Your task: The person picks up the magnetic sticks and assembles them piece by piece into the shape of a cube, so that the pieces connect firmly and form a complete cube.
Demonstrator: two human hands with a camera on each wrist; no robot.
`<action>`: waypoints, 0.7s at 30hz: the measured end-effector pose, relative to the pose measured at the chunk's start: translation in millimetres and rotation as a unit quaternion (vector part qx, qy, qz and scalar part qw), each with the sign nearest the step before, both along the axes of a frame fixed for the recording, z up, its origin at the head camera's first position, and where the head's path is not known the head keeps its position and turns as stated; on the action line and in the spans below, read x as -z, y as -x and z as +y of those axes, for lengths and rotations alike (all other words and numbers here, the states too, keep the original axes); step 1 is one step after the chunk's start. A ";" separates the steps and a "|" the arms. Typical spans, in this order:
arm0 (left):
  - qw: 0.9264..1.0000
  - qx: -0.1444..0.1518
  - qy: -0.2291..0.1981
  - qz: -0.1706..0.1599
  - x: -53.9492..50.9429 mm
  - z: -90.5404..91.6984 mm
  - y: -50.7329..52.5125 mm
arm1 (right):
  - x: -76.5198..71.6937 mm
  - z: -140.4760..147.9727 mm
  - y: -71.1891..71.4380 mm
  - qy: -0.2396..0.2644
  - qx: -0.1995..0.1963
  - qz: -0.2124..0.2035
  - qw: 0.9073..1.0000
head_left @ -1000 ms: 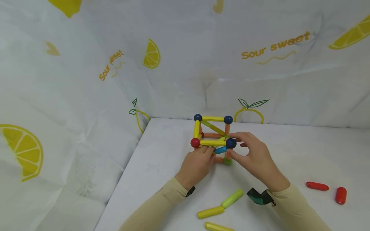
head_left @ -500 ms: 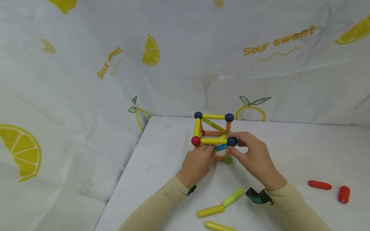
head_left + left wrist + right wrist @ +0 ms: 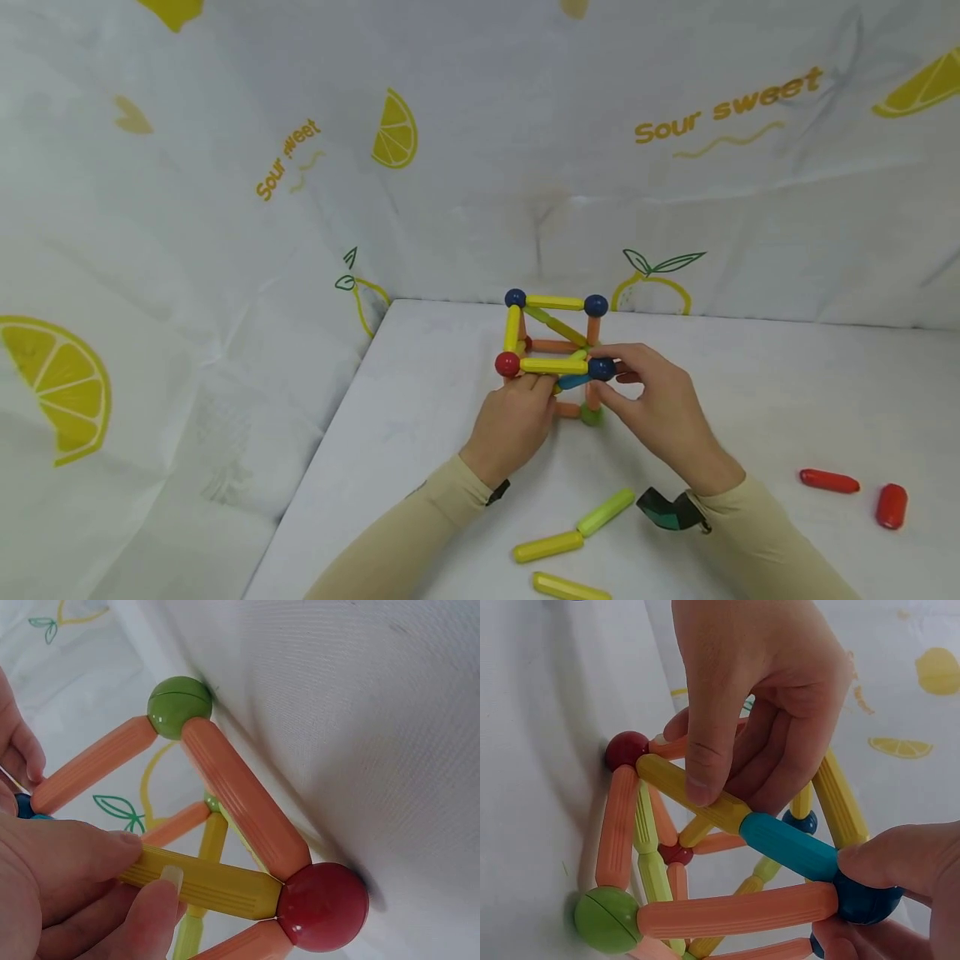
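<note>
A cube-shaped frame of magnetic sticks and balls stands on the table; its front top edge is a yellow stick (image 3: 553, 366). At its front face my left hand (image 3: 513, 425) pinches a second yellow stick (image 3: 724, 814) between thumb and fingers. That stick slants up from a lower red ball (image 3: 322, 907) and meets a blue stick (image 3: 791, 846). The blue stick reaches the dark blue ball (image 3: 870, 900) at the upper right corner. My right hand (image 3: 667, 408) grips this ball, its thumb also touching the blue stick's end. Orange sticks (image 3: 739, 910) and a green ball (image 3: 607, 920) form nearby edges.
Loose yellow sticks (image 3: 548, 547) and a yellow-green stick (image 3: 606, 512) lie in front of the frame. Two red pieces, a thin one (image 3: 829, 481) and a thicker one (image 3: 892, 507), lie at the right. A lemon-printed sheet (image 3: 480, 208) hangs behind the table.
The head view has shifted slightly. Both hands keep their holds, with only small finger movement. The blue stick's right end now sits a little closer beneath the dark blue ball.
</note>
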State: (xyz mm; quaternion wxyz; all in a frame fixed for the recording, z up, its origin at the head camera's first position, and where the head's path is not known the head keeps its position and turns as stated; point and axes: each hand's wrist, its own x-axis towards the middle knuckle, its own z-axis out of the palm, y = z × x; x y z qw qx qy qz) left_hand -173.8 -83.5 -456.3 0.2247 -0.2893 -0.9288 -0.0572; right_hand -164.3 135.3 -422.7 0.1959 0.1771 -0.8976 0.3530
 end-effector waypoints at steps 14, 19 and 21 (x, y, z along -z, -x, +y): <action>0.998 -0.004 -0.052 -0.026 -12.3 -14.7 -15.6 | -2.0 9.1 11.2 0.050 -0.008 -0.080 0.996; 0.984 -0.042 -0.131 -0.115 -8.0 -40.0 -24.6 | 4.8 31.3 42.4 0.039 0.013 -0.185 0.982; 0.971 -0.078 -0.153 -0.164 -0.9 -46.2 -20.5 | 9.3 39.8 61.1 0.018 0.004 -0.226 0.974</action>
